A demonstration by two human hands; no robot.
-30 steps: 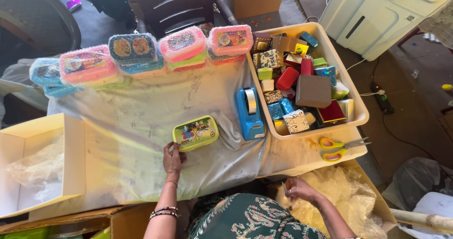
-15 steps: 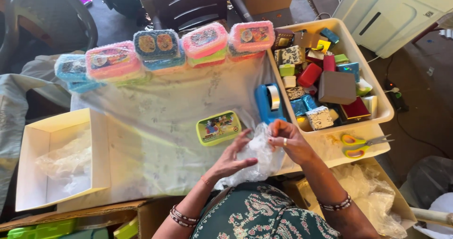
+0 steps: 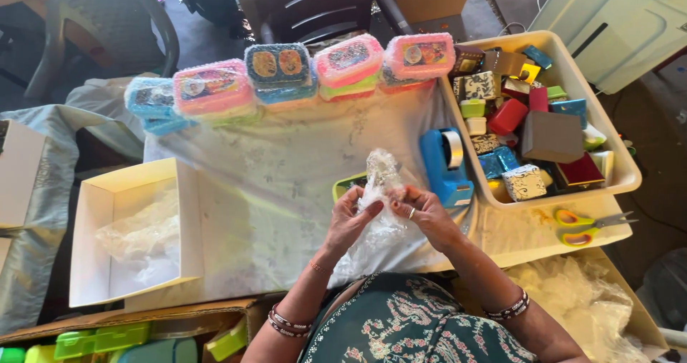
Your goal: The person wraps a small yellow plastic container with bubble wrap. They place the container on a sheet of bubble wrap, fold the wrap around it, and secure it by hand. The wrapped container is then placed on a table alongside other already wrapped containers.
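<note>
Both hands meet over the near middle of the cloth-covered table (image 3: 286,191), pinching a crumpled sheet of clear bubble wrap (image 3: 381,191) between them: the left hand (image 3: 348,218) closes its fingers on the sheet's left edge, and the right hand (image 3: 424,211), a ring on one finger, grips the right edge. The wrap rises in a bunched peak above the fingertips and trails down toward the person's lap. Just behind it, mostly hidden, lies a small green tin (image 3: 346,185). Just right of the hands stands a blue tape dispenser (image 3: 445,165), right beside the wall of a cream tray (image 3: 621,164) crowded with little boxes. Scissors (image 3: 583,226) lie near the table's right front edge. A row of wrapped lunch boxes (image 3: 286,76) lines the far edge. An open white carton (image 3: 129,230) sits at the left, leaving bare cloth between it and the hands.
</note>
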